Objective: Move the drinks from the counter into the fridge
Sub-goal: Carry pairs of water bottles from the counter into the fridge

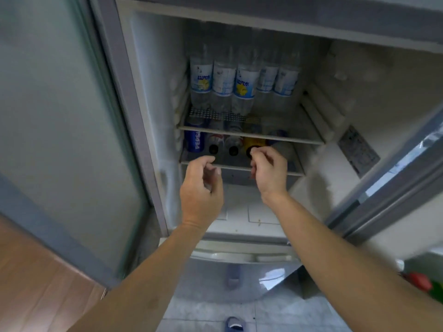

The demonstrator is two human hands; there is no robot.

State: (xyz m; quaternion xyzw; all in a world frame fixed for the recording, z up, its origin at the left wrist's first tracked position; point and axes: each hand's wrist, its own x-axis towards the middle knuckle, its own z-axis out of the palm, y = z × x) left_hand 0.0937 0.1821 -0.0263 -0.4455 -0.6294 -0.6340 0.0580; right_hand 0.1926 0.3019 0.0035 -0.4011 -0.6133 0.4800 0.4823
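Note:
The fridge [153,97] stands open in front of me. Several clear water bottles [224,79] stand in a row on its upper shelf [299,138]. On the lower shelf [275,170] a blue Pepsi can [195,141] stands at the left. Beside it two bottles [221,143] lie with their dark caps facing me, then a yellow bottle [255,142]. My right hand [269,171] has loosely curled fingers, with a fingertip at the yellow bottle's dark cap. My left hand [201,188] hovers in front of the lower shelf, fingers loosely curled and holding nothing.
The open fridge door [393,178] stands at the right, with red and green items [422,282] at its lower edge. A grey panel [60,116] and a wooden surface [36,283] are at the left. A lower drawer front [239,257] and a blue slipper [233,324] lie below.

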